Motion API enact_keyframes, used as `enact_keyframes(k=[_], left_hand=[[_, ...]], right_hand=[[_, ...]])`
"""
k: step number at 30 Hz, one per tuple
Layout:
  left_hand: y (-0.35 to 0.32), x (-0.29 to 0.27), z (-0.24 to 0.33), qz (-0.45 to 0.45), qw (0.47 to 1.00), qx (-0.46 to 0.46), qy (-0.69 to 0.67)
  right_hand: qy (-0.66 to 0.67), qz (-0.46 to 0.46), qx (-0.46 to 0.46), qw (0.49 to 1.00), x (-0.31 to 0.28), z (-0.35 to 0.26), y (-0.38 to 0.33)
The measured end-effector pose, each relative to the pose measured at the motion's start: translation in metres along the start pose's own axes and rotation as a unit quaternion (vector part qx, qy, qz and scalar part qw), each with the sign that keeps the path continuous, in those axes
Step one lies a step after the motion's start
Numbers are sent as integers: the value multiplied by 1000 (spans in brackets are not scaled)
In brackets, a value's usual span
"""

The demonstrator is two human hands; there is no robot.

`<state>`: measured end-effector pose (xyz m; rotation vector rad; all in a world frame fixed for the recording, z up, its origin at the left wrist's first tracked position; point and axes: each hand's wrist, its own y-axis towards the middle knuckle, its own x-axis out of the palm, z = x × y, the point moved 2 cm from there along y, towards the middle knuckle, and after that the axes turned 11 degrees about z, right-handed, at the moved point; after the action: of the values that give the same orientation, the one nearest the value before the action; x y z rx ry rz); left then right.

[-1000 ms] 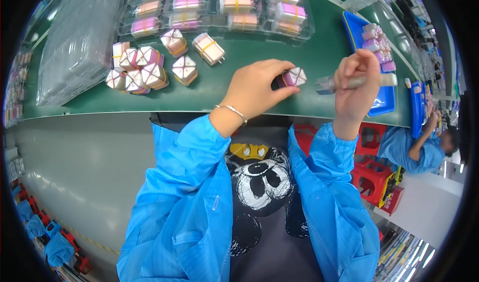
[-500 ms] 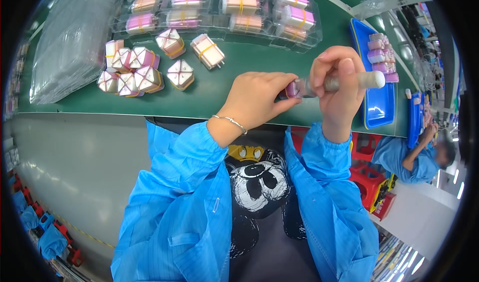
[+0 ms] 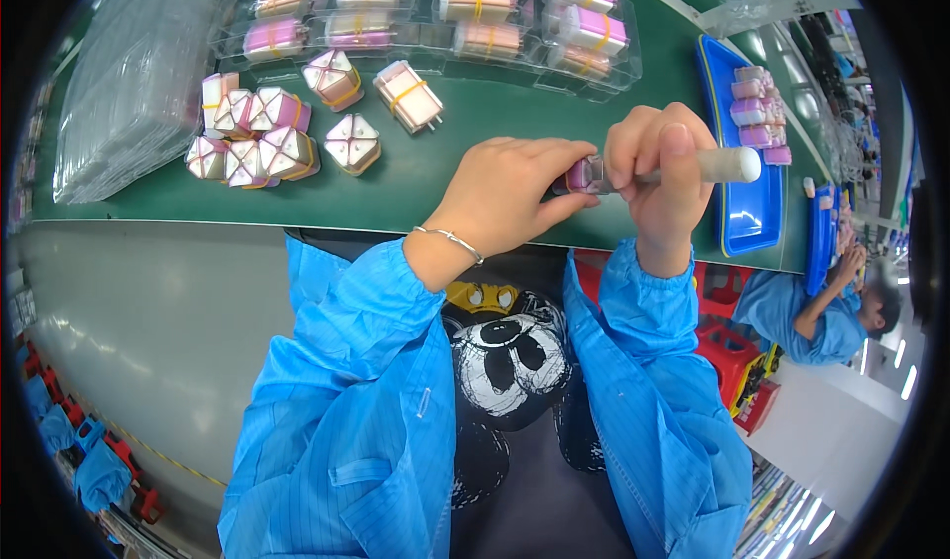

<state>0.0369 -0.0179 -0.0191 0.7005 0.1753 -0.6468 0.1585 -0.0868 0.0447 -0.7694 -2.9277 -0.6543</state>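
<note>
Hands: left hand [image 3: 505,188] pinches one pink block [image 3: 582,174]; right hand [image 3: 661,168] grips one white-tipped tool [image 3: 727,165].

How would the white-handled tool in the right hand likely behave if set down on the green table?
The white-handled tool looks round and straight, so it would probably roll on the flat green table. It seems rigid, holding its line in the right hand. It is likely light, since fingers alone hold it against the small pink block in the left hand.

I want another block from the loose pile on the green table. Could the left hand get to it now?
Probably not yet: the left hand is holding a small pink block. The path to the pile looks free.
</note>
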Motion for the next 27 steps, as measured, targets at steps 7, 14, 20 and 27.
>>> enact_keyframes(k=[7,14,20,27], left_hand=[[1,-1,3,19,999,25,-5],[1,1,2,29,999,39,-3],[1,0,2,26,999,37,-1],[0,1,2,26,999,39,2]], right_hand=[[-8,44,8,999,-1,2,0],[-4,53,10,999,5,3,-2],[-65,43,8,997,8,0,0],[-13,59,31,998,5,1,-1]])
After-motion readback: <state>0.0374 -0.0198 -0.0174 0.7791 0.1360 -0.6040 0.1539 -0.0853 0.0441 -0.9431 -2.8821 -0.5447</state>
